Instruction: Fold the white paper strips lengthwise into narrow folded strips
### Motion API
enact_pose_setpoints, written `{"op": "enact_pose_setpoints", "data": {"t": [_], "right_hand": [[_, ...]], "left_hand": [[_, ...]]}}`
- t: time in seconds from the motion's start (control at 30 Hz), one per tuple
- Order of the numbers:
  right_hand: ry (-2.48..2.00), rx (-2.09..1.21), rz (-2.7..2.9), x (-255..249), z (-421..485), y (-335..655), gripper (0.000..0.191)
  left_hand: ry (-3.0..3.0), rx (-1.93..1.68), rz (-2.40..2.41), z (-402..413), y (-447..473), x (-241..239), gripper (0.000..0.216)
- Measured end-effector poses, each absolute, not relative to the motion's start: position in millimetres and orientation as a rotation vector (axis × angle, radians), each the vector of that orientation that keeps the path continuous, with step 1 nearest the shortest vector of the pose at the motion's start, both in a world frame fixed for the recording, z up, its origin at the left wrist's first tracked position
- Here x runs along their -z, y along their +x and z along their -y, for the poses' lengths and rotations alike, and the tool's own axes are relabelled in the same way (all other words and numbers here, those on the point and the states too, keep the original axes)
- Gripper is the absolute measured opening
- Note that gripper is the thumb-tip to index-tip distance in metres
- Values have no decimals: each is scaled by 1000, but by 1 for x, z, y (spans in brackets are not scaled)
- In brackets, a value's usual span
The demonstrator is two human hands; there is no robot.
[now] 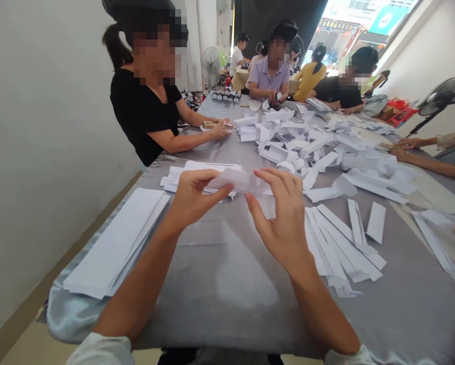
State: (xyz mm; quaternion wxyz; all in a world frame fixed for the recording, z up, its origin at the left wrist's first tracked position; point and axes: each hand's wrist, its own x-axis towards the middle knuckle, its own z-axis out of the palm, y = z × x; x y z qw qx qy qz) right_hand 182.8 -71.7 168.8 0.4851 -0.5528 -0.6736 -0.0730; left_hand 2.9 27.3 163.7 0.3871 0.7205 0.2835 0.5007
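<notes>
There's the white paper strip point(237, 180), bowed up in the air between your hands, right over the grey satin tablecloth point(227, 284). Your left hand point(197, 195) has it by the left end, fingers point(215, 188) pressed together in a firm pinch, and that looks like the anchor. Over on the other end, your right hand point(282, 218) is working more loosely, fingers point(276, 177) spread and curved across the paper, thumb point(253, 204) held low and apart, seemingly to steady the bow without flattening it!

Just past your left fingertips, a stack of folded paper strips point(200, 175) sits within easy reach. Farther left of those fingers lies a neat pile of long white sheets point(113, 243), squared up, it seems, for quick pulling. Below and right of your right fingers, loose strips point(341, 243) fan across the cloth. Beyond your fingertips, a big heap of folded paper pieces point(299, 142) fills the table's middle, while a co-worker in a black shirt point(143, 116) handles a small cardboard piece point(209, 124).
</notes>
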Motion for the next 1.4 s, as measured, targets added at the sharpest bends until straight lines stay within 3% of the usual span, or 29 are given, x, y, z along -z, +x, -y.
{"op": "enact_pose_setpoints", "data": {"t": [0.2,0.3,0.43,0.63,0.83,1.0,1.27,1.4], "right_hand": [[-1369,2,1541,-175,83,180,32],[-1384,-303,1501,-178,84,183,36],[-1422,-688,1648,-176,83,191,24],[-1450,-742,1670,-169,82,193,19],[-1399,-931,1619,-171,83,191,41],[-1339,-710,1360,-177,79,188,38],[-1346,-580,1250,-178,88,180,34],[-1390,-238,1325,-172,82,173,33]], "left_hand": [[1546,-1241,-666,-19,6,-169,35],[1479,-1188,-639,-16,8,-170,39],[1410,-1233,-690,-16,11,-169,45],[1439,-1435,-829,-21,14,-162,47],[1360,-1384,-791,-25,16,-155,46],[1365,-1178,-661,-13,19,-163,50],[1448,-1234,-729,18,29,-174,34],[1540,-1293,-810,21,34,-166,31]]}}
